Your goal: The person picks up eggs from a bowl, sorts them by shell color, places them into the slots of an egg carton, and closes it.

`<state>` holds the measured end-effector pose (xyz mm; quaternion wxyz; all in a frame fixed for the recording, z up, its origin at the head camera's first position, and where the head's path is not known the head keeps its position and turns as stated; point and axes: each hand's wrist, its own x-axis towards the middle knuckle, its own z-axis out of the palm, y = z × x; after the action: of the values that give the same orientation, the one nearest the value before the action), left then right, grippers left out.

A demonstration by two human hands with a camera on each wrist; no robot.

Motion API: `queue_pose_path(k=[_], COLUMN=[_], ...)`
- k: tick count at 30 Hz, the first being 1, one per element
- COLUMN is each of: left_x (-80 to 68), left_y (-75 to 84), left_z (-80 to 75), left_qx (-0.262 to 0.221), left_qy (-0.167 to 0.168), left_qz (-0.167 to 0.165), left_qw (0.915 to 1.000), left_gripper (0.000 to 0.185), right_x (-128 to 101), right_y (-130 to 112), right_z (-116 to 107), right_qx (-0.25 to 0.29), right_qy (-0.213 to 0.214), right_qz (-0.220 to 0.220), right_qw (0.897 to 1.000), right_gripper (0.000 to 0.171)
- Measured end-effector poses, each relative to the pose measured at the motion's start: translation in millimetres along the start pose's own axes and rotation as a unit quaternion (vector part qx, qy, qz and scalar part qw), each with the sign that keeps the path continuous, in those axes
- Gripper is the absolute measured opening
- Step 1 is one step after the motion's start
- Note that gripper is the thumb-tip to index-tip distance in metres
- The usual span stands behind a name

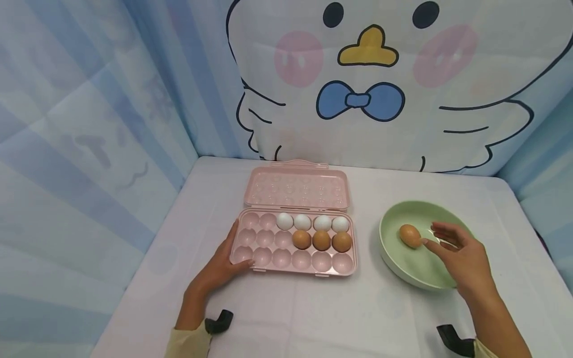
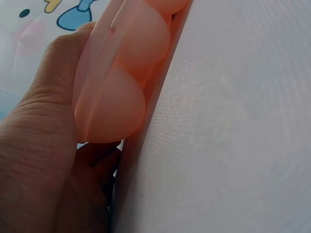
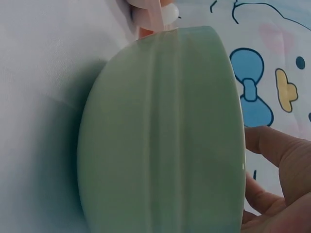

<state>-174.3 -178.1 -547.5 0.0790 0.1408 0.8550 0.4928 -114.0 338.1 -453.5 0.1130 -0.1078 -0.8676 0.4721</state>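
Observation:
A pink egg carton (image 1: 286, 271) lies with its lid folded back. Several white eggs (image 1: 303, 222) sit in its back row, three brown eggs (image 1: 321, 240) in the middle row. At the carton's front left corner my left hand (image 1: 222, 267) grips it, thumb on the front rim; the left wrist view shows the thumb against the carton's edge (image 2: 95, 92) and fingers beneath. One brown egg (image 1: 410, 236) rests inside a green bowl (image 1: 396, 268). Over the bowl's right side is my right hand (image 1: 463, 256), thumb and fingers apart, thumb tip right at that egg.
The opened lid (image 1: 296, 188) reaches toward the back edge of the white-covered table (image 1: 340, 318). A curtain with a cartoon figure (image 1: 358, 139) hangs behind, and blue striped cloth (image 1: 112, 149) stands along the left side.

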Motion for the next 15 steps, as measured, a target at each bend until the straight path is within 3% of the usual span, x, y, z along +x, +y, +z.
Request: queue_pose_path(k=[6,15], left_x=[0.0,0.4], left_y=[-0.5,-0.2], left_z=[-0.4,1.3], left_qx=[-0.006,-0.010], left_qy=[0.001,-0.002], left_qz=[0.007,0.002], left_qw=[1.0000,0.9999], left_gripper=[0.118,0.118], right_x=[8,24], right_y=[3,8], right_z=[0,12], right_qx=[-0.003,0.002], right_qy=[-0.008,-0.071], right_qz=[0.026,0.024], right_qw=[1.000,0.997], right_gripper=[0.060,0.059])
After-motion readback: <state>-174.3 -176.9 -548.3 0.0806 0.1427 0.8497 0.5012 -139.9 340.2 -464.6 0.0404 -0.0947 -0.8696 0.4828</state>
